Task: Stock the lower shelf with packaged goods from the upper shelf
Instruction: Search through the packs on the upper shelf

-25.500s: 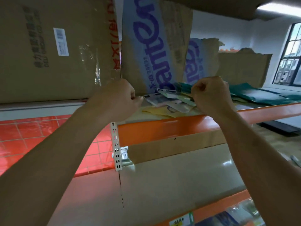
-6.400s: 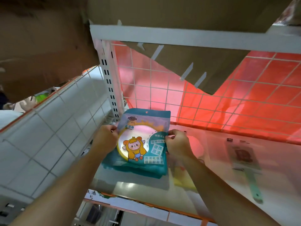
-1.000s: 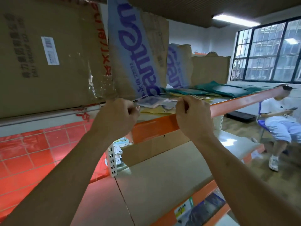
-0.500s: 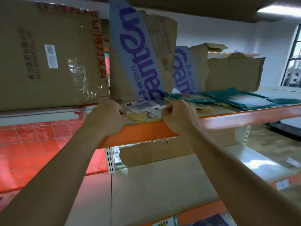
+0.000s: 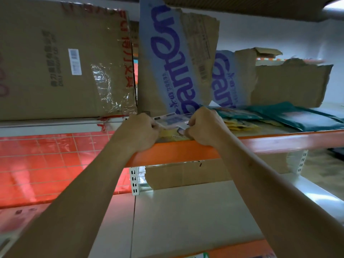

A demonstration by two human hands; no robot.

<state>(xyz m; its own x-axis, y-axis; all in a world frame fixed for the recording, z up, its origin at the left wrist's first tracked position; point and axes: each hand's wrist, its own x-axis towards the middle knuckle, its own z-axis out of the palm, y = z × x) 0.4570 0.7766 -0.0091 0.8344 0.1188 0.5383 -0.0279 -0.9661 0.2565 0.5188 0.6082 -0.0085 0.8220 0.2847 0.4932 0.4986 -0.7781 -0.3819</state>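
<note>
On the orange-edged upper shelf (image 5: 270, 141) lies a small pile of flat white packages (image 5: 172, 120) over yellow ones. My left hand (image 5: 142, 130) grips the pile's left end with curled fingers. My right hand (image 5: 202, 125) grips its right end, thumb and fingers pinched on the packets. More yellow packets (image 5: 240, 124) and teal packages (image 5: 297, 117) lie further right on the same shelf. Below it a pale, bare shelf board (image 5: 195, 211) stretches across.
Flattened cardboard boxes (image 5: 65, 62) and a blue-printed carton (image 5: 173, 58) stand upright at the back of the upper shelf. A red wire-grid panel (image 5: 46, 164) fills the left. A white slotted upright (image 5: 135, 180) stands under the shelf edge.
Since half a second ago both hands stay on the white and yellow packets at the shelf edge; the right hand has closed in toward the left. The view has shifted slightly.
</note>
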